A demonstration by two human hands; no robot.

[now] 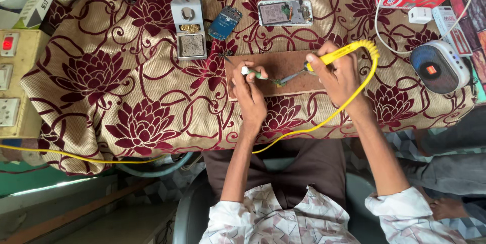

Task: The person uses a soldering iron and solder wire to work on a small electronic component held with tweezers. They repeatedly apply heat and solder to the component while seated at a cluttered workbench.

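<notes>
Pinched between thumb and fingertips, the yellow-handled soldering iron [338, 55] sits pen-fashion in the right hand [340, 79], its grey metal tip angled down to a small green circuit piece [278, 82]. That piece lies near the middle of the flat brown wooden work board [283, 66] — the landmark for all that follows. The left hand [250, 94] is closed around a slim green-and-white tool [251, 73] whose point meets the same piece from the board's left side. Good practice, judged from this pose: brace both wrists on the board, touch only the joint, and keep the curling yellow cord [349, 103] trailing off the near edge. Beyond the board's far edge lie a grey tip-cleaner stand [188, 25], a blue phone part [225, 22] and an opened phone body [285, 12]. All rest on the maroon-flowered cloth [116, 92].
</notes>
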